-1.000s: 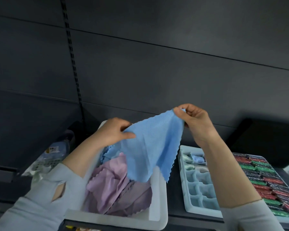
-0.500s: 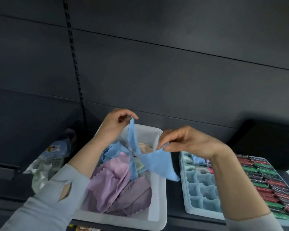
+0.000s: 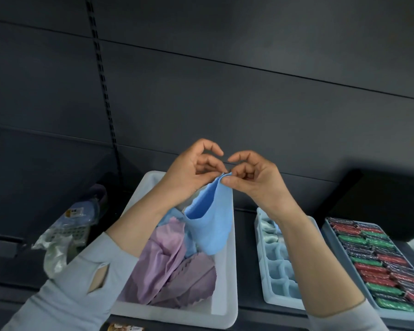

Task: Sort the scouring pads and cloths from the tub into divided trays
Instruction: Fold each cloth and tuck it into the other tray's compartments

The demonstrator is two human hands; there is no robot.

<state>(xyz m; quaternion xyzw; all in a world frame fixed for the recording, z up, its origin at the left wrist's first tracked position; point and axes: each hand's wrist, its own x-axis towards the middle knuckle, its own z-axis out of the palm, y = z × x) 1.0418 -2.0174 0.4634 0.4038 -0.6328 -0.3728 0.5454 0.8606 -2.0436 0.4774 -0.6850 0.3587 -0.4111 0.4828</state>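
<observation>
above tub: both hands meet here, left hand point(image 3: 191, 173) + right hand point(image 3: 253, 180) pinching blue cloth point(image 3: 210, 223), which hangs folded into the white tub point(image 3: 225, 278); blocks straight drop-in at far right side.
tub interior: near-full, purple cloths point(image 3: 172, 271) heaped L + front; bare floor strip along right wall only.
gap tub/ice-blue tray: dark shelf strip, narrow, open.
ice-blue divided tray point(image 3: 273, 278): right forearm crosses its far end; near cells open from above.
far-right tray point(image 3: 380, 263): packed w/ red + green packs, no free slots seen.
left of tub: plastic bags point(image 3: 65, 232) lying close, left sleeve point(image 3: 65, 295) over front corner.
back: dark wall panels, room overhead clear.
</observation>
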